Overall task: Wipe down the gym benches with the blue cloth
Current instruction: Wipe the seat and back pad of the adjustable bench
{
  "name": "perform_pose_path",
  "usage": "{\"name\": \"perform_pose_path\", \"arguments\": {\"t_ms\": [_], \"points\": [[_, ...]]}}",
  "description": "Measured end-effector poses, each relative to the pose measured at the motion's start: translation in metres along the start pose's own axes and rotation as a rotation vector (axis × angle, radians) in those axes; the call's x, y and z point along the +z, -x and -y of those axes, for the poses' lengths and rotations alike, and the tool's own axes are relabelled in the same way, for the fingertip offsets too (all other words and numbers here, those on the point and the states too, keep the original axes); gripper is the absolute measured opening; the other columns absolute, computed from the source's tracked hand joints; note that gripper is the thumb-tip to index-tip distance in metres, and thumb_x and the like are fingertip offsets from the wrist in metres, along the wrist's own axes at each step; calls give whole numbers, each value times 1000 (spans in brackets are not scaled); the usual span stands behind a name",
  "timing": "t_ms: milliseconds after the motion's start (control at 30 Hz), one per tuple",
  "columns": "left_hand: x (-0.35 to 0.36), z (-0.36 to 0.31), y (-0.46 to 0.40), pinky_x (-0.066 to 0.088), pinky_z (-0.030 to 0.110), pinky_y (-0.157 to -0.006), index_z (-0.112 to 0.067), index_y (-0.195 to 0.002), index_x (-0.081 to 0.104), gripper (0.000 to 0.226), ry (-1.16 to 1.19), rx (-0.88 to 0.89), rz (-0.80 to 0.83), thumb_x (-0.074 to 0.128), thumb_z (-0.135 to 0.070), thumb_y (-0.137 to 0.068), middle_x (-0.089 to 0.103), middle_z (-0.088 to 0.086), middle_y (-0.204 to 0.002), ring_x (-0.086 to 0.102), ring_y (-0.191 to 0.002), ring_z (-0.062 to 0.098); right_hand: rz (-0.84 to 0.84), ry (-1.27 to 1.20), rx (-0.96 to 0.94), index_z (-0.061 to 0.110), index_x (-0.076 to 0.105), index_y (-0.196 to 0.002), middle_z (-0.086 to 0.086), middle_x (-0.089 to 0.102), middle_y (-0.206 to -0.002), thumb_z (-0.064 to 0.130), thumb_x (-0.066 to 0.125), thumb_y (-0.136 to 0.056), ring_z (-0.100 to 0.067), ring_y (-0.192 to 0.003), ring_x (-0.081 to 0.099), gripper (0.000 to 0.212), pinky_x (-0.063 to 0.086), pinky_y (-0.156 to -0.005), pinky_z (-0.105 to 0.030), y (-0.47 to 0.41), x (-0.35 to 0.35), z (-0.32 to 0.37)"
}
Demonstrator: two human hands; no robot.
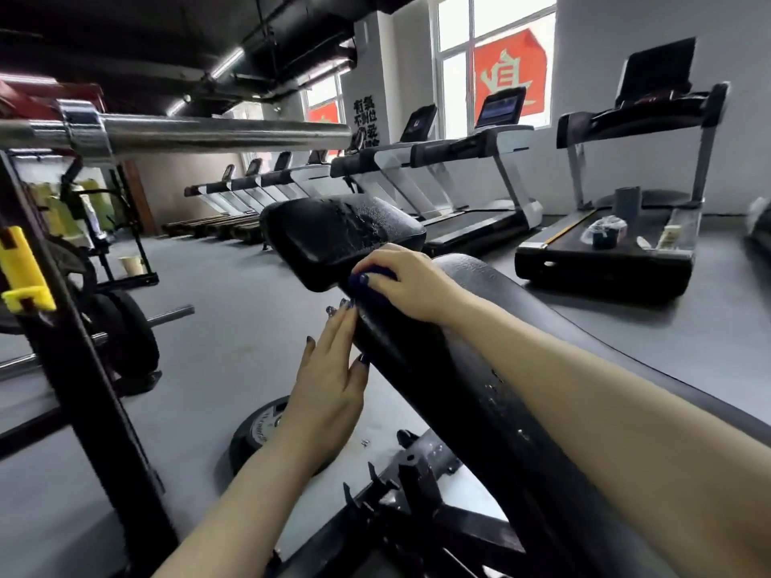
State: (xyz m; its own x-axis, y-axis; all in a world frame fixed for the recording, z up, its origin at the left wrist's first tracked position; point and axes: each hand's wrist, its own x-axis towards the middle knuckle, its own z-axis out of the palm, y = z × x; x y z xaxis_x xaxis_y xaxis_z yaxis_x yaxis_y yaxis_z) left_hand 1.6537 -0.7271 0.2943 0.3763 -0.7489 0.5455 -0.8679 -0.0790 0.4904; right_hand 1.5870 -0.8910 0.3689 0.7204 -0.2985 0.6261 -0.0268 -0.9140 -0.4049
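right hand [406, 281]: clamps cloth [373, 274] on bench pad [479, 369] top end
left hand [329, 381]: flat, fingers together, braces pad's side
pad axis: runs back toward body

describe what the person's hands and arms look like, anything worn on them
Both forearms are bare up to the frame edge: no sleeves, gloves, watch or bracelets in view. The left hand and right hand have long nails painted dark blue, some with a glittery look. No rings show on the visible fingers.

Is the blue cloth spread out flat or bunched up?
Bunched up: the blue cloth shows only as a small wad under the right hand.
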Motion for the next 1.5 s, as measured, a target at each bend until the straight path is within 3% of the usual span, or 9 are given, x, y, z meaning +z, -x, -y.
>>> {"name": "perform_pose_path", "arguments": {"t_ms": [133, 333, 567, 667, 833, 1033, 1200, 1367, 1500], "points": [[5, -4, 5, -9, 28, -119, -27, -154, 9, 61, -81, 108, 10, 24, -33, -96, -2, -23, -158, -13, -143, -8, -76, -59, 43, 20, 73, -106, 7, 69, -103, 8, 63, -89, -4, -99, 60, 23, 43, -96, -22, 34, -25, -33], [12, -2, 5, -5, 29, -120, -25, -154, 15, 59, -139, 156, 8, 18, -36, -96, 1, -21, -159, -10, -144, -6, -218, -12, 81, 18, 72, -109, 1, 68, -110, 13, 63, -87, -16, -108, 60, 24, 41, -100, -28, 45, -5, -20], [8, -7, 5, -4, 24, -118, -23, -152, 20, 61, -121, 139, 16, 24, -32, -92, 7, -18, -159, -5, -145, -4, -100, 18, 3, 20, 67, -120, 9, 61, -124, 20, 62, -88, -8, -122, 52, 33, 37, -107, -25, 153, -12, 13], [8, -9, 4, 0, 29, -121, -20, -152, 25, 62, -119, 130, 8, 26, -34, -91, 11, -13, -160, 0, -147, 1, -46, 42, -15, 22, 62, -127, 11, 56, -131, 25, 61, -89, -6, -130, 45, 38, 31, -110, -20, 192, -16, 17], [7, -6, 4, 4, 33, -121, -19, -152, 25, 62, -137, 149, 24, 26, -38, -92, 11, -12, -160, -1, -147, 2, -50, 43, -17, 12, 66, -118, -1, 61, -122, 18, 61, -88, -13, -116, 55, 31, 36, -105, -21, 138, -20, 6], [6, -6, 3, 5, 32, -121, -20, -152, 25, 62, -164, 127, 13, 25, -37, -92, 13, -12, -160, 2, -147, 1, -78, 30, 59, 10, 66, -120, -7, 61, -127, 16, 61, -92, -22, -120, 54, 29, 35, -106, -27, 57, -3, -2], [7, -8, 5, -2, 23, -117, -23, -152, 22, 63, -170, 119, 36, 25, -40, -91, 9, -15, -160, -2, -146, -1, -65, 45, 123, 18, 66, -121, 4, 64, -122, 16, 57, -95, -8, -114, 56, 28, 37, -103, -20, 112, -34, -30], [8, -19, 7, -6, 30, -118, -18, -153, 20, 69, -258, 121, 31, 23, -46, -90, 7, -9, -162, -9, -147, 4, -172, 69, 237, 13, 63, -126, -3, 62, -128, 14, 58, -94, -20, -121, 54, 33, 29, -100, -14, 131, -26, -17], [23, -33, 26, -10, 33, -119, -19, -154, 18, 73, -348, 281, 75, 9, -55, -91, 8, -10, -162, -14, -146, 2, -99, 43, 152, 16, 61, -130, 1, 59, -132, 16, 58, -94, -14, -127, 49, 36, 33, -109, -23, 180, -29, 2]]}}
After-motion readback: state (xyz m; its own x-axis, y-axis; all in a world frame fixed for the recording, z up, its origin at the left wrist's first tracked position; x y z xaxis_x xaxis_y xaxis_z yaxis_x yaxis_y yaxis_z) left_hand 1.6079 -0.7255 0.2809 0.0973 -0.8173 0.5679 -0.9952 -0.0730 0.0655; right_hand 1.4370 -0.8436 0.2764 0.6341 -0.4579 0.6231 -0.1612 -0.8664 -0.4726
